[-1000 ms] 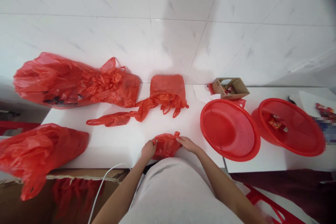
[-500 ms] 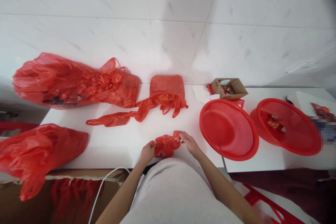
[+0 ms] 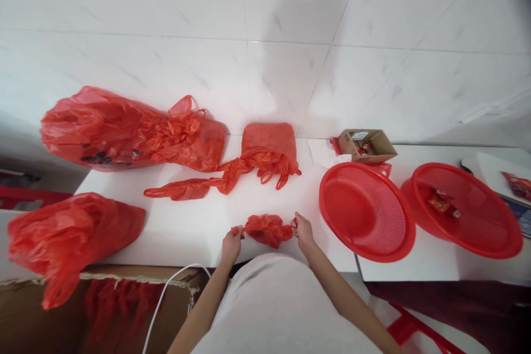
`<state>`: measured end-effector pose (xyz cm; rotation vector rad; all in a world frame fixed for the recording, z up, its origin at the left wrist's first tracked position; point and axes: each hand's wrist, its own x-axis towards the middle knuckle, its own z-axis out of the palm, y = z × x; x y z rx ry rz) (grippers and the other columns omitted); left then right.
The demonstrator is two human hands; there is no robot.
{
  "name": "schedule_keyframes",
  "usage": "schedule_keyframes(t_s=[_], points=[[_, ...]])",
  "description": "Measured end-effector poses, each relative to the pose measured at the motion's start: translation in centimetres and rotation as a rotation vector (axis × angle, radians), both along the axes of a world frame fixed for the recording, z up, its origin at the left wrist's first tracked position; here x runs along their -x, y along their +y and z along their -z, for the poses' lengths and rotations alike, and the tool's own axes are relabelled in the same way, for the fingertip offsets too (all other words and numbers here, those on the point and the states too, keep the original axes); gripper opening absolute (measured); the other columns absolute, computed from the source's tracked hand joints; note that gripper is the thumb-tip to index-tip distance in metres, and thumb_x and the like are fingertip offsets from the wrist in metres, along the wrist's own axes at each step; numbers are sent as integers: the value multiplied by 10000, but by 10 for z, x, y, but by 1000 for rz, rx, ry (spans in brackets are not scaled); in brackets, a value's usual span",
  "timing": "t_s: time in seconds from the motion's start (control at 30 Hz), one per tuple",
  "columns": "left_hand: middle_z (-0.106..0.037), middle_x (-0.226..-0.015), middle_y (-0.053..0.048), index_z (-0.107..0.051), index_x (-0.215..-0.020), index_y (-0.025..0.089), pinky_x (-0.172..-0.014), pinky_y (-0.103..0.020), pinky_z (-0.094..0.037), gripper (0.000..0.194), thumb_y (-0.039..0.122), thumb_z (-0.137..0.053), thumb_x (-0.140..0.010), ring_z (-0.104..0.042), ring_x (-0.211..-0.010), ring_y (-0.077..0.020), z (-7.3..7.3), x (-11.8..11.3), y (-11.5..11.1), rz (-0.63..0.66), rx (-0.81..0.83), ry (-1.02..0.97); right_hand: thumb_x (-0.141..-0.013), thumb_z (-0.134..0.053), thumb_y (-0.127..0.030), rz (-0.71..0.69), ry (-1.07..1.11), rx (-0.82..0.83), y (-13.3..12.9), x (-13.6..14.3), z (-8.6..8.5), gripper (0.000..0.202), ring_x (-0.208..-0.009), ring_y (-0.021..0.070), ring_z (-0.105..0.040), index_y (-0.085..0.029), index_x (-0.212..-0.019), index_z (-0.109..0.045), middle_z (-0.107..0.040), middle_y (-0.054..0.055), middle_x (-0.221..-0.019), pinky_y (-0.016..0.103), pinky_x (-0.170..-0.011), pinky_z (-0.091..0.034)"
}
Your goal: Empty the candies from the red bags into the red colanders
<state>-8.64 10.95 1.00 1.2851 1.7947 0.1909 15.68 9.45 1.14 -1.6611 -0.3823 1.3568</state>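
Note:
A small red plastic bag (image 3: 269, 230) is stretched crosswise at the table's front edge, close to my body. My left hand (image 3: 232, 244) is closed round its left end, and a bit of red plastic pokes out above the fingers. At the other end, my right hand (image 3: 303, 229) grips the right handle in closed fingers. The middle of the bag bulges and looks crumpled; what is inside cannot be made out. Behind it lie a flat stack of red bags (image 3: 269, 144) and a twisted string of red bags (image 3: 186, 189).
Large full red bags (image 3: 95, 127) stand at the back left, another (image 3: 78, 232) at the front left. On the right are a red basket (image 3: 352, 204), a second red basket (image 3: 468, 199) holding small packets, and a cardboard box (image 3: 375, 146). A white cable (image 3: 160, 298) hangs below.
My right hand has moved from picking at the bag's right side to gripping its end. The bag is now pulled out sideways between both hands. The view has shifted slightly.

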Motion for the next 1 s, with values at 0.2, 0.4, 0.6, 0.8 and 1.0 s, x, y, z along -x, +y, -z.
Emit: schedule_keyframes(t_s=[0.2,0.4,0.6,0.8,1.0], points=[[-662,-982,-64,-616,-1068,133,-764,-368,-543,274,361,-518,-952,-647,-831,-172,-13,2,17,-3,-105,28,-829,-582,-602,-183,-49,-85,14,-24,-24,492,-454,74,-358,-187,-593,-460,-477,-39,-555,231,-453,-321],[-468,-1440,-87,-537,-1300,263,-1123,-458,-277,408,267,-543,-892,-396,-1333,-269,-49,-24,17,258,-399,61,-707,-653,-658,-322,9,-92,15,-16,-47,514,-494,101,-453,-184,-595,-489,-571,5,-597,245,-490,-364],[-709,-1097,-49,-707,-1022,278,-1137,-498,-193,275,156,-581,-811,-570,-1132,-258,-54,-61,17,573,-344,42,-760,-572,-683,-268,64,-137,14,9,-57,502,-549,115,-539,-195,-673,-490,-684,48,-787,273,-564,-454],[-731,-1021,-38,-700,-980,277,-805,-289,-456,217,265,-522,-857,-652,-922,-215,-78,7,66,534,-221,176,-774,-585,-624,-148,-27,-80,10,-32,-51,424,-644,125,-593,-205,-789,-523,-706,82,-1037,266,-594,-482],[-669,-1171,-116,-672,-1127,257,-979,-490,-372,304,313,-546,-856,-586,-1092,-332,-100,81,92,289,-257,458,-751,-595,-598,-262,-86,19,-4,-38,-39,410,-608,129,-579,-192,-740,-542,-706,96,-916,271,-569,-472]])
